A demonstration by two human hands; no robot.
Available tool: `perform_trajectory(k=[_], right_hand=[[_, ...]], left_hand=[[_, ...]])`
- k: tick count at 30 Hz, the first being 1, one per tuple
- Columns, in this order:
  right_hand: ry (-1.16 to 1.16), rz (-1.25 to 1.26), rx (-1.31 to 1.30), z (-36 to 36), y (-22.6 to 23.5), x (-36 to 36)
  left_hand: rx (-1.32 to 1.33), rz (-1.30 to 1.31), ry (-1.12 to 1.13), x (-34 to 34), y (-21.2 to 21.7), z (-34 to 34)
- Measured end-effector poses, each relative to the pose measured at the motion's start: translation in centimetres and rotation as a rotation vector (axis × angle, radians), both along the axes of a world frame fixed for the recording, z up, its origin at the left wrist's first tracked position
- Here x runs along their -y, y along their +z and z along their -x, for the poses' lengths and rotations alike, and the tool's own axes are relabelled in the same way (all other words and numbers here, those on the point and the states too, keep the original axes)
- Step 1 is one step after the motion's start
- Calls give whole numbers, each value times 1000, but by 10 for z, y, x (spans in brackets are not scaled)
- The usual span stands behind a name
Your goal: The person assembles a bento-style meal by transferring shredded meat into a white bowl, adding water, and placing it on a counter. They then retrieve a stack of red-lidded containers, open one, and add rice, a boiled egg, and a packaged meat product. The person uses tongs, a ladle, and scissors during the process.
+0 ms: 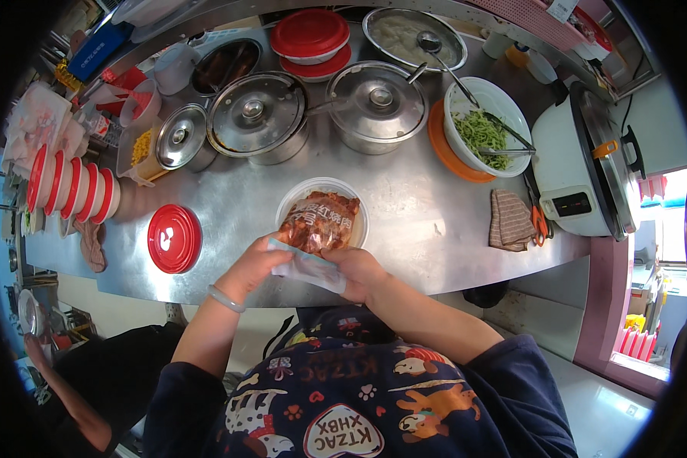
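Above a round white bowl (365,216) near the table's front edge, both my hands grip a clear plastic pouch (319,223) of reddish-brown meat chunks in sauce. My left hand (253,266), with a pale bangle on its wrist, pinches the pouch's near left corner. On the near right side, my right hand (359,272) closes round the pouch, thumb on top. The pouch's clear near end hangs between my hands, and I cannot tell whether it is cut open. Most of the bowl's inside is hidden beneath it. A red round lid (174,238) lies to the left.
Behind the bowl stand lidded steel pots (256,114) and a white bowl of shredded greens (481,137) with tongs. A white cooker (569,164), orange-handled scissors (540,221) and a striped cloth (511,220) are on the right. Stacked red-lidded bowls (72,183) stand left; another person's arm (69,389) shows lower left.
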State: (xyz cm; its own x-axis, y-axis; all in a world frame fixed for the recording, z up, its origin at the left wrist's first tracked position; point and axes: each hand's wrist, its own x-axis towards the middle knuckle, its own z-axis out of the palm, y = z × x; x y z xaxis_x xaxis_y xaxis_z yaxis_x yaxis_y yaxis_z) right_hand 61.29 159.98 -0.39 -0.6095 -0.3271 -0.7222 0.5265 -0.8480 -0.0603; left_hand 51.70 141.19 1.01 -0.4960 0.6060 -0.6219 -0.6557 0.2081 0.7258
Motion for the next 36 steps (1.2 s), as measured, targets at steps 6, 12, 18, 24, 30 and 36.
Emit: perform_trajectory(k=[6,12,18,24,30,36], right_hand=[[86,-176,-33,5,5,3],[43,-259,73,7,5,-4],[191,-325,17,4,9,-13],[28,-64,33,9,6,-22],[80,-175,110,9,-8,-20],[105,-157,62,8,-3,-29]], left_hand=[[327,-57,136,-1,-2,17],[230,-26,139,-9,-14,7],[295,-47,150,-14,1,2],[124,164,129,-20,9,5],[78,256,77,-22,9,14],[5,279,88,-26,9,13]])
